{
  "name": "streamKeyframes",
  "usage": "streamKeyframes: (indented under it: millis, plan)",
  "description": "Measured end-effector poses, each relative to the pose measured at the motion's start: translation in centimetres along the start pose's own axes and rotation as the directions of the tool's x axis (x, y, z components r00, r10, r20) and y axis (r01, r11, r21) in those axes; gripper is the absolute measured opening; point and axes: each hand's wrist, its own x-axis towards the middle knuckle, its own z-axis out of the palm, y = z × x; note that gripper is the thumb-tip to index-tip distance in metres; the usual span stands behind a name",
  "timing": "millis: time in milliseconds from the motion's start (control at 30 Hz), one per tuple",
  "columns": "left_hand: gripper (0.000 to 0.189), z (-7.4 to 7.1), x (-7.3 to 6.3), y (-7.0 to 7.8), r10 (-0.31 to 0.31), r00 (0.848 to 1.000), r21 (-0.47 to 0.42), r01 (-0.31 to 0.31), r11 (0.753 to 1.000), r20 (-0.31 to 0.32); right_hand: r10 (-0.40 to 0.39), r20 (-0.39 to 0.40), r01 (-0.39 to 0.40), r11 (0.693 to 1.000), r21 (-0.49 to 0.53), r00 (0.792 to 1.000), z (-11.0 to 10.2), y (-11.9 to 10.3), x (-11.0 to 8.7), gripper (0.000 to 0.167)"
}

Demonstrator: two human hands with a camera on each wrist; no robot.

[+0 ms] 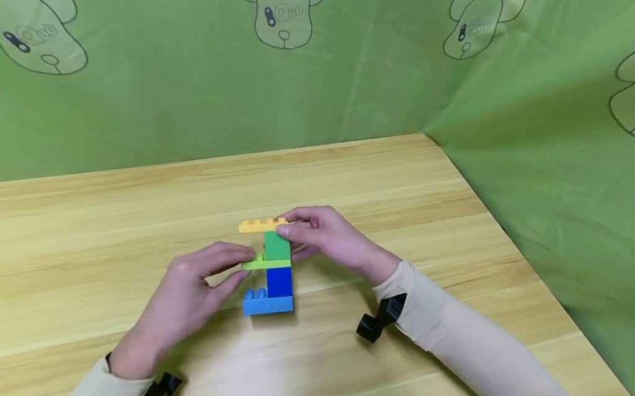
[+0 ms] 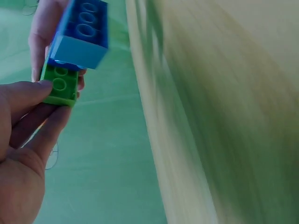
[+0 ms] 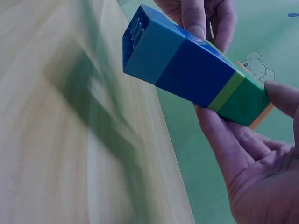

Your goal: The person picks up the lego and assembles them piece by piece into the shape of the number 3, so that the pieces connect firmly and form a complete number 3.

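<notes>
A stack of toy building bricks is held up above the table, its hollow underside visible in both wrist views. From the bottom it has a light blue brick (image 1: 268,305), a dark blue brick (image 1: 279,282), a lime green plate (image 1: 252,266), a green brick (image 1: 278,245) and a yellow-orange plate (image 1: 255,226). The left ends stick out past the narrower bricks. My left hand (image 1: 182,292) pinches the lime plate's free left end between thumb and fingers. On the right side, my right hand (image 1: 334,237) grips the stack around the green brick, thumb near the top plate.
Beneath the hands lies a wooden table (image 1: 129,219), its right edge slanting down the view. A green cloth (image 1: 186,96) with bear-head outlines hangs behind and to the right. Black wrist mounts (image 1: 383,317) sit at the sleeve cuffs.
</notes>
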Motion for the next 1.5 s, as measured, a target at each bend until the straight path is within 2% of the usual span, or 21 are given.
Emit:
streamKeyframes:
  millis: [100,200,433,567,700,767,900,1000,1367,1500]
  plan:
    - [0.031,0.1,0.3,-0.4,0.04,0.999,0.023,-0.039,0.999,-0.03,0.029,-0.042,-0.028,0.999,0.023,0.999,0.1,0.1,0.4,0.039]
    - [0.031,0.1,0.5,-0.8,0.019,0.999,-0.004,-0.02,1.0,-0.041,0.041,-0.093,-0.038,0.999,0.033,0.995,0.2,0.2,0.7,0.042]
    - [0.026,-0.1,1.3,-1.8,-0.074,0.996,-0.036,0.072,0.997,-0.042,-0.029,-0.18,0.008,0.993,-0.118,0.983,0.4,0.3,0.8,0.047]
    - [0.024,0.1,1.8,-2.3,-0.157,0.987,-0.048,0.156,0.987,-0.016,-0.05,-0.211,0.023,0.992,-0.125,0.976,0.6,0.5,1.1,0.047]
    - [0.021,0.4,2.3,-2.9,-0.234,0.972,-0.044,0.235,0.971,0.02,-0.042,-0.264,0.009,0.992,-0.125,0.964,0.7,1.1,1.6,0.046]
    - [0.019,0.5,2.6,-3.1,-0.275,0.96,-0.033,0.277,0.96,0.041,-0.03,-0.284,-0.004,0.993,-0.117,0.958,0.8,1.4,1.8,0.046]
    - [0.018,0.7,2.9,-3.3,-0.373,0.924,-0.021,0.376,0.926,0.091,-0.003,-0.302,-0.028,0.995,-0.101,0.953,0.8,1.7,2.1,0.046]
    - [0.018,0.8,3.1,-3.5,-0.422,0.899,-0.012,0.426,0.904,0.118,0.011,-0.298,-0.039,0.995,-0.088,0.954,0.8,1.9,2.2,0.045]
    - [0.015,1.4,3.8,-4.3,-0.542,0.821,0.012,0.549,0.836,0.182,0.045,-0.26,-0.06,0.997,-0.048,0.965,0.5,2.8,3.0,0.047]
    - [0.015,1.5,3.9,-4.3,-0.56,0.804,0.009,0.57,0.822,0.201,0.061,-0.247,-0.072,0.997,-0.037,0.967,0.5,3.0,3.1,0.05]
